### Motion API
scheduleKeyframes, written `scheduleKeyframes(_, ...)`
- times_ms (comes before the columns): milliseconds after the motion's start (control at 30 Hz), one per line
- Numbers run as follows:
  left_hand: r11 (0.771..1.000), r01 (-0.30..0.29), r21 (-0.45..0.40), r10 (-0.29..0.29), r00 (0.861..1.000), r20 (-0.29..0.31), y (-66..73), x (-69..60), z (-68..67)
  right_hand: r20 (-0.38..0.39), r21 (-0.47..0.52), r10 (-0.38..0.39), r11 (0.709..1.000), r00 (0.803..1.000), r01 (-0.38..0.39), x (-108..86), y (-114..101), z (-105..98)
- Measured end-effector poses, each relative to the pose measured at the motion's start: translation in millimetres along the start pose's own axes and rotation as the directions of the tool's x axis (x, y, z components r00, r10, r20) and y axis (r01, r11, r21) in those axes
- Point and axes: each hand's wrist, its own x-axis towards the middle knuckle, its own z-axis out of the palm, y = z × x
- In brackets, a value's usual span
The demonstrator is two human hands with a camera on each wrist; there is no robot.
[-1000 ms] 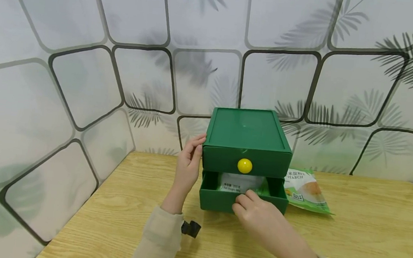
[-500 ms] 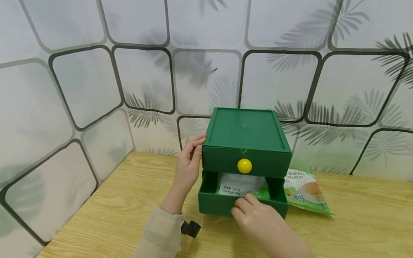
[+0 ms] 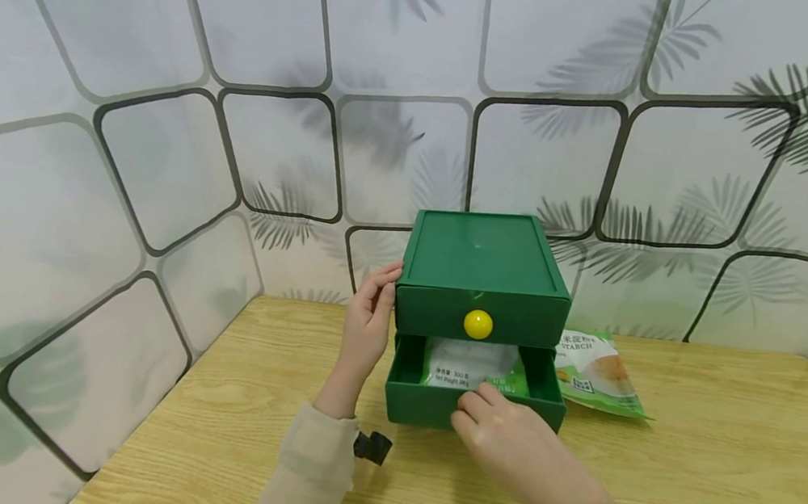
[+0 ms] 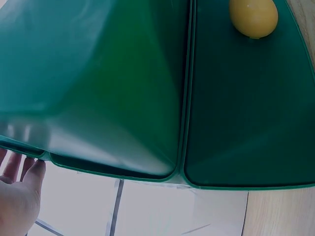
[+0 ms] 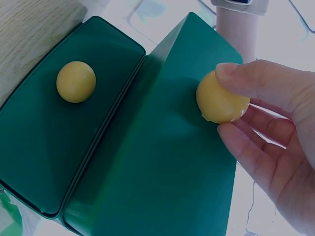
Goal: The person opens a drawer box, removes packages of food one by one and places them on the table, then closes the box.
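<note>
A green two-drawer box (image 3: 480, 251) stands on the table, its upper drawer closed behind a yellow knob (image 3: 478, 324). The lower drawer (image 3: 422, 405) is pulled out, and a white and green packet (image 3: 466, 363) lies inside it. My left hand (image 3: 366, 329) rests with extended fingers against the box's left side; the left wrist view shows this hand (image 4: 22, 191) at the box's edge. In the right wrist view my right hand (image 5: 275, 123) pinches the lower drawer's yellow knob (image 5: 221, 101) between thumb and fingers. From the head, the right hand (image 3: 520, 450) hides that knob.
Another white and green packet, marked STARCH (image 3: 600, 372), lies on the wooden table (image 3: 726, 470) against the box's right side. A patterned curtain (image 3: 399, 154) hangs behind and to the left.
The lower drawer has slid further out toward me, with my right hand moving along at its knob. More of the packet inside shows. My left hand has stayed in place.
</note>
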Motion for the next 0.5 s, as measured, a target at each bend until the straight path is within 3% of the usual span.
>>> scheduleKeyframes(500, 1.000, -0.014, 0.010, 0.014, 1.000, -0.013, -0.2, -0.3, 0.6, 0.039, 0.023, 0.007, 1.000, 0.999, -0.007, -1.2, -2.3, -2.3)
